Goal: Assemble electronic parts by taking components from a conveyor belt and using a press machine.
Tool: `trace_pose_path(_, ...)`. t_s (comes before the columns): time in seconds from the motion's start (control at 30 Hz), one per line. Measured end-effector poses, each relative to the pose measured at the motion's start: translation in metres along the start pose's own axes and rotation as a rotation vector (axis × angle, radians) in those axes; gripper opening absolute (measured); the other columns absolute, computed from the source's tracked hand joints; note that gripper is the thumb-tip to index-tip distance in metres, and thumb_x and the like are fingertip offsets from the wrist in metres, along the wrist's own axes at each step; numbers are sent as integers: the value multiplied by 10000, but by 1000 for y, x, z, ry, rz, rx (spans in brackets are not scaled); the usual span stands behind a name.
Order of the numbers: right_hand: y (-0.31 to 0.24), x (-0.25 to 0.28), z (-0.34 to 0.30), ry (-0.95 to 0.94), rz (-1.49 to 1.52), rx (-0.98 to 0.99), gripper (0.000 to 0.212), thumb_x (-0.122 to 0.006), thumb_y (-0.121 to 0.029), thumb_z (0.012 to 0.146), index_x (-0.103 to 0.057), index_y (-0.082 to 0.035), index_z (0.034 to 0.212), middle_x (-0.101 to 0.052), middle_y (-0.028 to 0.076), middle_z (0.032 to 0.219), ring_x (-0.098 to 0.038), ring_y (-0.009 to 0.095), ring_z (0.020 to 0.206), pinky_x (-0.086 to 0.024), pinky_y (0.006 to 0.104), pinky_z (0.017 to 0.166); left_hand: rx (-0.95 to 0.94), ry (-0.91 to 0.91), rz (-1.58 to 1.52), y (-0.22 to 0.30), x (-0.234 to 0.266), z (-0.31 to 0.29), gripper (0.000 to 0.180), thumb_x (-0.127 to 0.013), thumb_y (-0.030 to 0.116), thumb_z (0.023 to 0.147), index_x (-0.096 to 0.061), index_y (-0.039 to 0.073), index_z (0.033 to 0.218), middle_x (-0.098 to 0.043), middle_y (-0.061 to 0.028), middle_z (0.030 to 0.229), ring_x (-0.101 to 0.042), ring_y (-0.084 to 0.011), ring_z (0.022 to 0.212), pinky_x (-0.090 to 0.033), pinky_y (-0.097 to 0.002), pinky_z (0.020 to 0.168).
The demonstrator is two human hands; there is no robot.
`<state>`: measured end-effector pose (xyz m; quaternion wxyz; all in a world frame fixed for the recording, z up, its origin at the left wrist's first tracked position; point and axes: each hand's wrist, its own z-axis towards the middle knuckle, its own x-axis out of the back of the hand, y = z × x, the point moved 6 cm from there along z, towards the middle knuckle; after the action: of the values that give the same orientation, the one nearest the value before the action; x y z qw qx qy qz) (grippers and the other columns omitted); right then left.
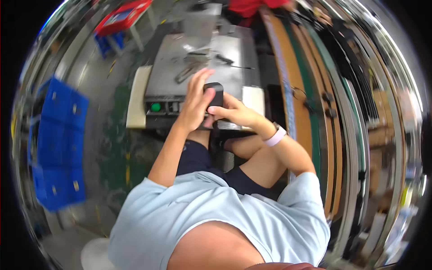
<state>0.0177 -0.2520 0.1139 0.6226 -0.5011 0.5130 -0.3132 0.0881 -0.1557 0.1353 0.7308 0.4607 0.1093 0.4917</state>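
A small black boxy part (215, 93) is held between both hands in front of a grey machine (202, 67). My left hand (195, 101) cups the part's left side with its fingers stretched upward. From the right, my right hand (234, 113) grips the part's lower edge; a white wristband (275, 136) sits on that wrist. The part's underside is hidden by the fingers.
The grey machine has a green round button (155, 107) on its front panel and metal pieces on its top plate. Blue crates (58, 144) stand stacked at the left. A long conveyor (306, 103) runs along the right. A red bin (120, 17) sits at the back left.
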Motion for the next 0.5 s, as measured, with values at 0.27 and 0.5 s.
trace_pose_path(0.27, -194, 148, -275, 1232, -1562, 10, 263, -671, -132, 827, -523, -37, 1023, -632, 128, 926, -599, 261, 783, -476, 385, 722, 455, -389, -471, -45, -28, -82, 724, -230, 603, 992, -326, 55, 1455, -455, -124, 1399, -437, -207, 1247, -347, -345, 992)
trace_pose_path(0.5, -130, 311, -570, 1835, -1665, -943, 279, -566, -192, 857, -668, 31, 992, -672, 258, 951, -663, 402, 856, -533, 470, 752, 759, -413, -571, -71, -35, -141, 718, -218, 630, 987, -481, 55, 1327, -576, -107, 1251, -528, -178, 1107, -382, -290, 912)
